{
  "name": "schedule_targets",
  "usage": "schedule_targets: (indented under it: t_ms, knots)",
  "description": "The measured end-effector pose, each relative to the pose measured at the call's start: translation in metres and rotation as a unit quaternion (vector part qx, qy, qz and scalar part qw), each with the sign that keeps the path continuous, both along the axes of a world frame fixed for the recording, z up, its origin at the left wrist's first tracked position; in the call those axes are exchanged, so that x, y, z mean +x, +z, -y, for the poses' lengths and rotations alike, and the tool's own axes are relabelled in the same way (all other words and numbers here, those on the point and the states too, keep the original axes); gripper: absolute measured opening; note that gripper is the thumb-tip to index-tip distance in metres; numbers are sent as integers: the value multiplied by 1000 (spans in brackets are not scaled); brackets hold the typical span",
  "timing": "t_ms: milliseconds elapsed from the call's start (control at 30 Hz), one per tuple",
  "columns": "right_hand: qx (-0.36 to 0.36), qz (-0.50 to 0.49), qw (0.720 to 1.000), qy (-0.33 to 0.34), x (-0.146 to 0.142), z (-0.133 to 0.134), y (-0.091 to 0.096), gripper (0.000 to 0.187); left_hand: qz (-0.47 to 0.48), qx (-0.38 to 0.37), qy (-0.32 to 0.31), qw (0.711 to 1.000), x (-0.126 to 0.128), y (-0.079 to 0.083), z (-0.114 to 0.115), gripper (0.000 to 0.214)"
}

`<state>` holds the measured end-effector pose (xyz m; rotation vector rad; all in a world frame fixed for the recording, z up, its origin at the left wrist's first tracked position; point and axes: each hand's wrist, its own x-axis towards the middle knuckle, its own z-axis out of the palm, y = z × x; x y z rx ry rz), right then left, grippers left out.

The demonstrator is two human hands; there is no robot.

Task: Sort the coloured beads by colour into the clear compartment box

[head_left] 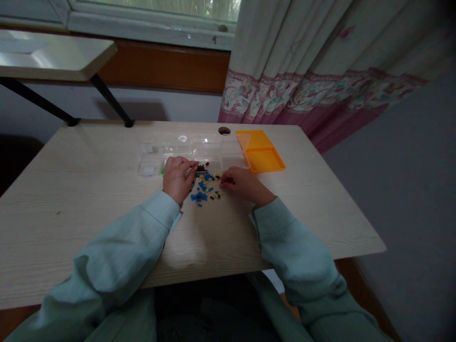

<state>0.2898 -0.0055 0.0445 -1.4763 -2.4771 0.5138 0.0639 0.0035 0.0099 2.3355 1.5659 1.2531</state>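
Observation:
A heap of tiny blue, yellow and dark pieces (205, 190) lies on the pale wooden table (89, 190) between my hands. My left hand (177, 178) rests left of the heap, fingers curled in a pinch toward a small dark cluster (202, 167) by the clear box; what it pinches is too small to name. My right hand (242, 183) lies right of the heap, its fingers closed on a small dark piece (228, 180). A clear compartment box (185, 152) stands just behind both hands.
An orange lid (261, 152) lies open at the right end of the clear box. A cable hole (224, 130) sits near the table's back edge. A second table (53, 57) stands behind at the left, and a curtain (302, 71) hangs at the right.

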Motion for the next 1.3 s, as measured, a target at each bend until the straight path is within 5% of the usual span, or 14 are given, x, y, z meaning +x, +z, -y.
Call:
schedule_targets:
  t_ms: [233,433,833,1300]
  knots:
    - [12,-31,999,3,-5,2,4,9,-2,6,-10,1000,1,4,1,22]
    - [40,-157,981,-104,-18,4,-6,11,-23,-2,-115,993,4,10,4,21]
    - [-145,-364,911,-128,-31,6,-2,25,-49,4,-154,987,4,5,2,20]
    - [-122,-318,937,-81,-29,7,-2,32,-40,7,-145,989,5,7,3,19]
